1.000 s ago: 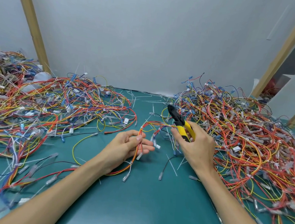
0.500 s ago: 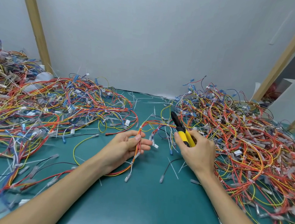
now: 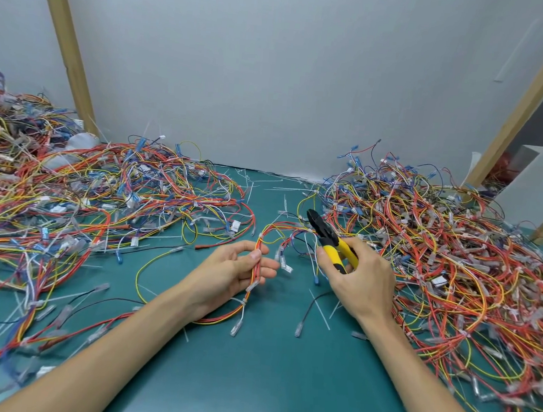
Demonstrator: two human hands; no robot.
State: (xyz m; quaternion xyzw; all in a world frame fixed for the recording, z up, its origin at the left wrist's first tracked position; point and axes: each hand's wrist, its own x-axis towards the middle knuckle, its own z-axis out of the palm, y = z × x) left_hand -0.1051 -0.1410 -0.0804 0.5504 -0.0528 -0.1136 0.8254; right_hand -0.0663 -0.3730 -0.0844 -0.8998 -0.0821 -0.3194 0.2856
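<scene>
The left forearm and the right forearm are bare along all their visible length, slim and smooth, uncovered by any cloth; the wrists are narrow; the left grip and the right grip are bare too, with long, slender fingers; a short, trimmed nail shows on one fingertip of the left grip; knuckles and faint tendon lines mark the back of the right grip.
</scene>
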